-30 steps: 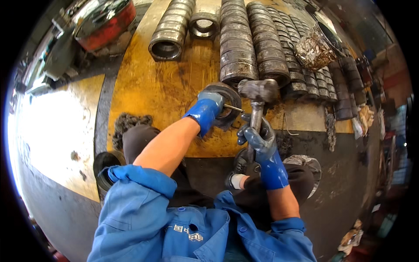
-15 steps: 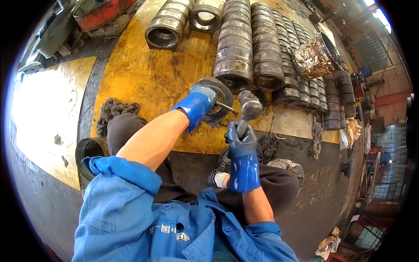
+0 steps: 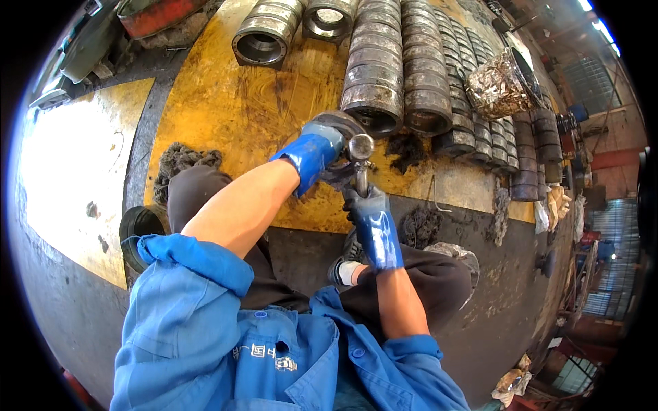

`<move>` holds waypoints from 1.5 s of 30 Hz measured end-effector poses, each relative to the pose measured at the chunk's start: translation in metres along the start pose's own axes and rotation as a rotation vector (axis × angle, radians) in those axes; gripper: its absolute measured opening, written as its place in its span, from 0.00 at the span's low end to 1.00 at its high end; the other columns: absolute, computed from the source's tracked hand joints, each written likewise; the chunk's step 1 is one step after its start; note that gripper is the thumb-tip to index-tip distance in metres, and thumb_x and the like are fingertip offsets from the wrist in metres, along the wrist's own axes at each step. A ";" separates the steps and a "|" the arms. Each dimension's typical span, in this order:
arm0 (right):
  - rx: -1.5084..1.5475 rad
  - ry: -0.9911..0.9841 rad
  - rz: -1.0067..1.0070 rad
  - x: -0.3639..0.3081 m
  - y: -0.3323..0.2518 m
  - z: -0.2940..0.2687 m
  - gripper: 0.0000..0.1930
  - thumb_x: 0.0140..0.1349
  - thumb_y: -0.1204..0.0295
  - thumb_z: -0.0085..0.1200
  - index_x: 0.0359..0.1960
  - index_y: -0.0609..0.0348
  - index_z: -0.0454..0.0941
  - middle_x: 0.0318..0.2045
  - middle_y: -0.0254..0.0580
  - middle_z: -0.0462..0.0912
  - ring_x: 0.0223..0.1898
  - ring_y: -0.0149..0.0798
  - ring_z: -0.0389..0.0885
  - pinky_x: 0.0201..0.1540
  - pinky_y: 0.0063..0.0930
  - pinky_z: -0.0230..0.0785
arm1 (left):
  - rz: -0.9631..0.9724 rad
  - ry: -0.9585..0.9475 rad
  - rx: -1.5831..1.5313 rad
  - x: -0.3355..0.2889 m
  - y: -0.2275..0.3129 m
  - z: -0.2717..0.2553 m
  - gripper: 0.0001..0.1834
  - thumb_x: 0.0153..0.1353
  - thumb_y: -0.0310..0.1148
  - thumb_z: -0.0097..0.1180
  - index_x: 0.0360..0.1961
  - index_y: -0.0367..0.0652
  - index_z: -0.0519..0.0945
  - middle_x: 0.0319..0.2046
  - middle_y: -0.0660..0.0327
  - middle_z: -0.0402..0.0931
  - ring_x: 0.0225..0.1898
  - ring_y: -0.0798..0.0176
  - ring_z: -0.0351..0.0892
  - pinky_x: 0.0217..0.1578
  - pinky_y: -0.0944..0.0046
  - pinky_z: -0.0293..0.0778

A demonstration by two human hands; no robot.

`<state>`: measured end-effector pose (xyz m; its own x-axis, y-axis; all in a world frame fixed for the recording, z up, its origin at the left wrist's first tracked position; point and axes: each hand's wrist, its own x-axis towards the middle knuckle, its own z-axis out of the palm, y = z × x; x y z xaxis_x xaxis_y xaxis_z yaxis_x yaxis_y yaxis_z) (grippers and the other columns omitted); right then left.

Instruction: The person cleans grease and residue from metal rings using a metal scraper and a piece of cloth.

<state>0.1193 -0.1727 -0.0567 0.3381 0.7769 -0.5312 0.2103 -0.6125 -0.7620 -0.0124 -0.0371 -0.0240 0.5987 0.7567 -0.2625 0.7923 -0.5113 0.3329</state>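
Note:
My left hand point(image 3: 323, 142), in a blue rubber glove, is closed at a dark metal ring point(image 3: 351, 121) that stands on the yellow plate. The slim metal rod gripped in this hand is mostly hidden behind the hammer head. In my right hand point(image 3: 370, 204), also gloved in blue, is a hammer point(image 3: 360, 147) with a rounded steel head. Its handle points back toward me, and its head overlaps the left glove's fingertips from this angle. Whether head and rod touch cannot be made out. Part of the ring is covered by the left glove and the hammer.
Rows of steel cylinders point(image 3: 373, 82) lie beyond my hands, beside a grimy bucket point(image 3: 502, 85). Dark rags sit on the yellow plate point(image 3: 205, 116), one bunch point(image 3: 181, 164) by my left knee. A bent thin rod point(image 3: 436, 195) lies to the right, and a hollow cylinder point(image 3: 137, 233) at left.
My right hand has swung the hammer left and slightly forward, bringing its head over the rod by my left hand. The left hand keeps its grip at the ring. The view has shifted slightly.

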 end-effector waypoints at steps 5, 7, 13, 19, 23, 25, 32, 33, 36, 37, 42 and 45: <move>0.165 0.010 -0.305 -0.025 -0.025 -0.002 0.08 0.60 0.69 0.60 0.33 0.60 0.76 0.19 0.34 0.76 0.17 0.24 0.71 0.18 0.19 0.62 | -0.103 0.015 0.045 0.020 -0.029 0.047 0.14 0.55 0.37 0.57 0.43 0.52 0.85 0.45 0.59 0.82 0.47 0.53 0.81 0.44 0.57 0.77; 0.228 0.092 -0.367 -0.024 -0.029 -0.005 0.08 0.61 0.69 0.59 0.34 0.61 0.75 0.19 0.33 0.76 0.18 0.24 0.72 0.20 0.19 0.63 | -0.054 -0.021 0.066 0.022 -0.018 0.038 0.14 0.55 0.36 0.57 0.43 0.53 0.85 0.45 0.58 0.82 0.47 0.53 0.81 0.44 0.57 0.77; -0.015 -0.009 -0.024 -0.015 -0.023 -0.002 0.10 0.61 0.67 0.58 0.33 0.61 0.75 0.18 0.32 0.75 0.17 0.25 0.70 0.19 0.20 0.62 | 0.084 0.044 -0.073 -0.009 -0.003 -0.007 0.15 0.54 0.36 0.58 0.43 0.49 0.84 0.44 0.56 0.81 0.47 0.53 0.81 0.45 0.57 0.77; 0.240 0.038 -0.279 -0.024 -0.041 -0.004 0.09 0.60 0.68 0.60 0.33 0.60 0.75 0.18 0.32 0.75 0.17 0.24 0.70 0.20 0.18 0.63 | -0.068 0.010 0.029 0.022 -0.030 0.041 0.15 0.52 0.35 0.59 0.42 0.46 0.84 0.43 0.52 0.81 0.45 0.51 0.82 0.43 0.58 0.78; 0.143 0.122 -0.376 -0.016 -0.030 -0.003 0.08 0.60 0.70 0.58 0.33 0.60 0.75 0.18 0.33 0.75 0.16 0.25 0.71 0.19 0.19 0.63 | -0.051 -0.013 -0.008 0.006 -0.011 0.009 0.14 0.52 0.34 0.59 0.41 0.47 0.84 0.43 0.52 0.81 0.45 0.50 0.81 0.43 0.57 0.78; 0.088 0.058 -0.241 -0.007 -0.019 0.002 0.08 0.60 0.70 0.58 0.33 0.60 0.75 0.18 0.33 0.75 0.16 0.25 0.71 0.19 0.19 0.63 | 0.018 -0.028 -0.028 -0.011 -0.003 -0.011 0.15 0.52 0.33 0.58 0.42 0.46 0.84 0.44 0.52 0.81 0.45 0.50 0.81 0.44 0.57 0.77; 0.136 0.035 -0.152 -0.007 -0.005 0.011 0.09 0.60 0.68 0.59 0.30 0.58 0.74 0.17 0.34 0.75 0.16 0.25 0.70 0.18 0.21 0.61 | 0.085 0.009 -0.031 -0.013 -0.009 -0.005 0.15 0.53 0.31 0.57 0.43 0.45 0.84 0.44 0.52 0.81 0.46 0.49 0.81 0.46 0.57 0.76; 0.137 0.044 -0.138 -0.007 -0.003 0.014 0.09 0.60 0.68 0.59 0.30 0.58 0.74 0.17 0.34 0.75 0.16 0.25 0.71 0.18 0.21 0.61 | 0.073 0.009 -0.075 -0.012 -0.011 -0.003 0.16 0.53 0.31 0.57 0.44 0.44 0.83 0.45 0.51 0.80 0.46 0.49 0.81 0.46 0.57 0.76; 0.097 -0.010 -0.183 0.006 0.009 0.011 0.09 0.59 0.68 0.58 0.30 0.59 0.73 0.17 0.34 0.76 0.16 0.25 0.71 0.17 0.21 0.62 | 0.098 0.056 -0.164 -0.019 -0.007 -0.013 0.17 0.53 0.30 0.57 0.45 0.42 0.82 0.47 0.50 0.79 0.47 0.49 0.80 0.47 0.58 0.76; 0.061 0.007 -0.120 0.000 -0.002 0.014 0.08 0.59 0.68 0.58 0.30 0.59 0.73 0.17 0.34 0.75 0.15 0.25 0.71 0.17 0.21 0.62 | 0.026 0.042 -0.221 -0.015 -0.011 -0.008 0.18 0.53 0.31 0.57 0.46 0.41 0.82 0.47 0.51 0.79 0.47 0.49 0.80 0.47 0.58 0.76; 0.135 0.034 -0.118 0.007 0.008 0.012 0.14 0.58 0.63 0.59 0.36 0.62 0.77 0.17 0.36 0.78 0.16 0.28 0.77 0.18 0.24 0.69 | -0.029 -0.223 0.075 -0.003 -0.005 0.000 0.18 0.55 0.34 0.54 0.48 0.45 0.81 0.49 0.48 0.77 0.52 0.49 0.77 0.51 0.59 0.73; 0.064 0.016 -0.079 0.009 0.015 0.010 0.13 0.58 0.63 0.59 0.34 0.61 0.77 0.17 0.36 0.78 0.16 0.28 0.76 0.18 0.23 0.68 | -0.043 -0.166 -0.035 -0.020 0.008 -0.021 0.18 0.54 0.32 0.54 0.47 0.45 0.82 0.49 0.48 0.77 0.52 0.48 0.77 0.51 0.59 0.73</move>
<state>0.1168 -0.1736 -0.0765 0.3375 0.8199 -0.4625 0.1778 -0.5380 -0.8240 -0.0201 -0.0478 0.0025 0.5779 0.6985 -0.4220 0.8147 -0.4634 0.3487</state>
